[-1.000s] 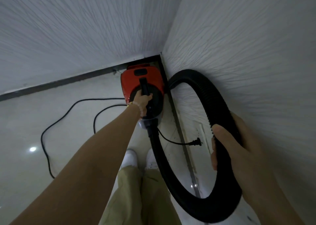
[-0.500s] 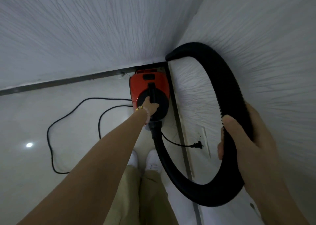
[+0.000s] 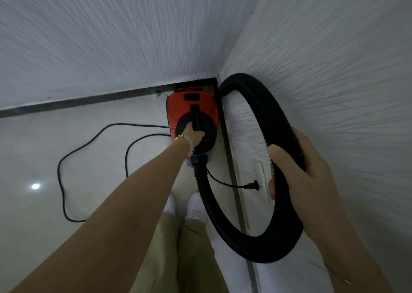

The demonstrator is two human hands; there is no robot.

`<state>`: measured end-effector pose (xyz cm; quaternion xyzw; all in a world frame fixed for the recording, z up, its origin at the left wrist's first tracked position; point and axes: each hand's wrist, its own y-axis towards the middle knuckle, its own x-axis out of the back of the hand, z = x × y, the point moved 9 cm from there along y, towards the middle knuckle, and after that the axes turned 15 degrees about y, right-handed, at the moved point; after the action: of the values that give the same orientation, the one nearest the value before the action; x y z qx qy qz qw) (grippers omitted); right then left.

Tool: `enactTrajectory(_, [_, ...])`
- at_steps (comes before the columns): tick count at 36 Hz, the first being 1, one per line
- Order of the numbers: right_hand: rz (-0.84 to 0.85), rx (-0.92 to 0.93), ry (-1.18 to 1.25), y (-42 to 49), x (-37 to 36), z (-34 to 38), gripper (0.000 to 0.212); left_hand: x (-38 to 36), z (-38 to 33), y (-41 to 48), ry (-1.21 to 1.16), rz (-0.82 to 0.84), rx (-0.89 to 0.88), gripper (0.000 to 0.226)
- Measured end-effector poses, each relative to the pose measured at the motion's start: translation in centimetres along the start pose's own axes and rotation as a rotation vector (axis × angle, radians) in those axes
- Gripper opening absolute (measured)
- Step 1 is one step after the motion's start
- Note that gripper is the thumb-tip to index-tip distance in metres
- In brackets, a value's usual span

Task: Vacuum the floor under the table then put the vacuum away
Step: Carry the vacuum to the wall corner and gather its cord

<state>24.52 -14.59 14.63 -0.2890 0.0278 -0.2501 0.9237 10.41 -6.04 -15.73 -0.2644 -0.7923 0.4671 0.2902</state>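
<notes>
The red vacuum (image 3: 191,103) sits on the floor (image 3: 42,230), pushed into the corner where the two walls meet. The left hand (image 3: 194,136) has its fingers curled round the black carry handle (image 3: 195,115) on top of it. The right hand (image 3: 299,178) holds the black ribbed hose (image 3: 245,241), thumb and fingers wrapped round it, so that it arches in a wide loop along the right-hand wall. The power cord (image 3: 58,170) trails loose over the floor to the left, and its plug (image 3: 253,185) lies by the right edge.

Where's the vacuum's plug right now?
In the head view, the plug lies on the floor right of centre, beside the right wall's skirting, framed by the hose loop, nearer than the red vacuum.
</notes>
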Motion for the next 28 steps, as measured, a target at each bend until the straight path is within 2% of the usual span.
enactTrajectory(6, [0.002, 0.023, 0.009, 1.2, 0.0, 1.0, 0.018, -0.1, 0.2, 0.5, 0.009, 0.007, -0.02, 0.064])
enactTrajectory(14, [0.058, -0.037, 0.009, 3.0, -1.3, 0.1, 0.018, 0.2, 0.0, 0.1, -0.005, 0.0, -0.016, 0.061])
enactTrajectory(18, [0.042, -0.018, 0.016, 2.5, -0.9, 0.8, 0.013, 0.2, -0.1, 0.0, -0.007, 0.0, -0.03, 0.058])
enactTrajectory(28, [0.027, -0.068, 0.025, 0.4, -0.4, -1.4, 0.019, 0.1, -0.4, -0.2, -0.035, -0.009, -0.021, 0.053])
